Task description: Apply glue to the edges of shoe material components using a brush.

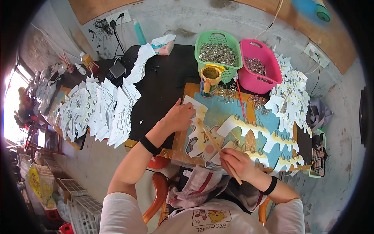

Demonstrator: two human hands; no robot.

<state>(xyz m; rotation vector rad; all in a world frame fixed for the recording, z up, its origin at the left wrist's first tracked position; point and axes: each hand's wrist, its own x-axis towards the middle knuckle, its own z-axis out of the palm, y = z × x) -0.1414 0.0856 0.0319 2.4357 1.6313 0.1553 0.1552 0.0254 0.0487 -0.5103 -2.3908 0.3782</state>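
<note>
Head view shows two bare hands over a cluttered surface (163, 74). The left hand (180, 116) lies flat on a white cut-out (196, 128), fingers (189, 109) close together and a little bent, pressing it down; they grip nothing. The right hand (237, 162) has its fingers closed around a thin wooden stick (213, 142), which slants up to the left, its tip resting on the cut-out just beside the left hand. The cut-out lies on a board (218, 113) near the front edge of the surface, beside more white pieces with metal rings (272, 142). A yellow glue pot (210, 80) stands behind the board. Further back, at the far edge, a green basket (202, 41) and a pink basket (269, 58) hold metal rings. Stacks of white cut-outs (101, 111) cover the left side of the surface.
</note>
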